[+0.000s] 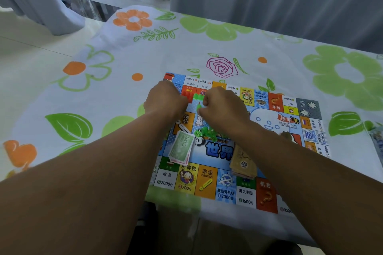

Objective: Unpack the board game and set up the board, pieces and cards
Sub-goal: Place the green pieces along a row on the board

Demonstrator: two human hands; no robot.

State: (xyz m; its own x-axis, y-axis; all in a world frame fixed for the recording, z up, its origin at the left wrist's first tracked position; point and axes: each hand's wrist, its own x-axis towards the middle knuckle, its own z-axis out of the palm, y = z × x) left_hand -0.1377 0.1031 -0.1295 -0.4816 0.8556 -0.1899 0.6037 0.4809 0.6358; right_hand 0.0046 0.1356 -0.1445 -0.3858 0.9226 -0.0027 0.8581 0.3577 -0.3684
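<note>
So, board (217, 151): lies open and flat on the flowered tablecloth (207, 43), near the table's front edge.
left hand (165, 99): over the board's far left corner, knuckles up, fingers curled under; the grip is hidden, so I cannot tell whether it holds anything.
right hand (222, 106): just beside the left, fingers curled, pinching the green plastic strip (195, 97).
green plastic strip: spans the gap between the two hands, touching both.
loose green pieces (200, 133): on the board's middle, nearer the person than the hands.
banknotes (181, 148): a green stack, tilted, on the board's left part.
tan cards (241, 161): a stack on the board's middle, just beside the right forearm.
</note>
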